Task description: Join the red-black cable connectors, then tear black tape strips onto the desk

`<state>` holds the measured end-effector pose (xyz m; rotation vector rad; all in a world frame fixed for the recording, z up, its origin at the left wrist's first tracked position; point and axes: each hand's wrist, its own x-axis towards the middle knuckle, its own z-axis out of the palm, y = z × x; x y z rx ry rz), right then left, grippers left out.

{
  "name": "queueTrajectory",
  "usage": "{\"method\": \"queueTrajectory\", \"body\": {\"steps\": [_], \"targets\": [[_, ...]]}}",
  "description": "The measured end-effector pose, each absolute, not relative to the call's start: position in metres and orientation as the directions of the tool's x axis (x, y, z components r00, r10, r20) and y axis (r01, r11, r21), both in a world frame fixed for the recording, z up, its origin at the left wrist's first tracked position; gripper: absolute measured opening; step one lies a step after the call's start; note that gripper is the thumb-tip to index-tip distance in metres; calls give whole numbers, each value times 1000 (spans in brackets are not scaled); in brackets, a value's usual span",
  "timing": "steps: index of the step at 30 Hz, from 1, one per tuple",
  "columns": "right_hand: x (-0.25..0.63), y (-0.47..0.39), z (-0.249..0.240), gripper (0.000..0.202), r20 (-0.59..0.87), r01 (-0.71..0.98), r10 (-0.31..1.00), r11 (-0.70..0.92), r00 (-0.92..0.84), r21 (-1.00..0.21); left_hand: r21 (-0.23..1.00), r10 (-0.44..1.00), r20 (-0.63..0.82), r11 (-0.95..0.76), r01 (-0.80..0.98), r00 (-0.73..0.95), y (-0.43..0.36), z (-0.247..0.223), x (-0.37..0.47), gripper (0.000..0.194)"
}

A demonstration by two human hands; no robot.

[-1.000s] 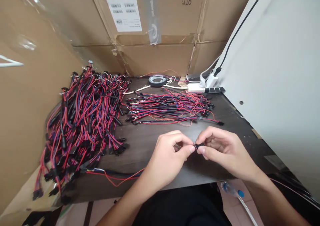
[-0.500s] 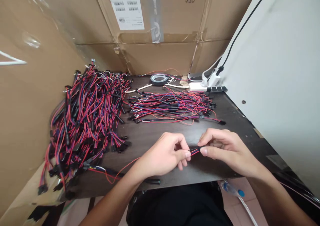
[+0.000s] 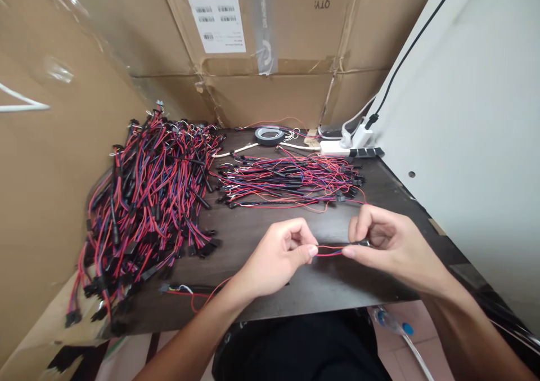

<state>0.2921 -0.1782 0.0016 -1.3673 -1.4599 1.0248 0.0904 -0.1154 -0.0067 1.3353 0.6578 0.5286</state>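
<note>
Between my two hands a wire harness of red, blue and orange wires is stretched just above the table's front part. My left hand pinches the wires between thumb and forefinger. Thumb and fingers of my right hand are closed on the harness's black end piece. Under my left forearm, a loose end of wires with a grey connector lies on the tabletop; whether it belongs to the held harness is hidden.
A large heap of wire harnesses fills the left side, and a flatter row lies in the middle. Behind stand a roll of black tape, a power strip and cardboard boxes. A white panel rises on the right.
My hands have moved apart, the right one going rightward, so more wire shows between them. The loose end by my left forearm has shifted right.
</note>
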Motion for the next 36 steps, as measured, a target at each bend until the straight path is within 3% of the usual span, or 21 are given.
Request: {"method": "queueTrajectory", "body": {"steps": [5, 8, 11, 15, 20, 22, 26, 30, 33, 36], "targets": [[293, -176, 1, 19, 2, 403, 994, 48, -113, -914, 997, 737, -73, 38, 67, 671, -119, -10, 87, 12], [296, -176, 5, 18, -2, 534, 968, 137, -252, -834, 986, 732, -32, -88, 141, 680, -119, -11, 85, 11], [297, -176, 8, 25, 64, 612, 942, 265, -330, -745, 953, 702, -16, -204, 223, 712, -118, -10, 84, 12], [293, -176, 7, 28, 167, 666, 931, 350, -324, -658, 922, 681, -75, -231, 310, 729, -117, -4, 84, 11], [287, -174, 5, 24, 262, 633, 906, 421, -334, -650, 899, 596, -73, -307, 311, 800, -115, 3, 96, 23], [286, -174, 4, 22, 272, 627, 902, 429, -334, -651, 914, 600, -100, -259, 311, 794, -115, 3, 101, 25], [286, -174, 2, 20, 257, 616, 901, 427, -349, -662, 948, 658, -262, 39, 316, 705, -116, 0, 105, 12], [286, -173, 1, 20, 228, 591, 900, 419, -372, -689, 922, 605, -388, 267, 281, 695, -114, -2, 105, 8], [285, -173, 0, 20, 194, 578, 891, 419, -410, -700, 909, 567, -415, 279, 308, 711, -111, -3, 102, 8], [285, -173, 1, 22, 148, 588, 884, 412, -444, -696, 907, 553, -412, 171, 385, 724, -110, -3, 99, 9]]}}
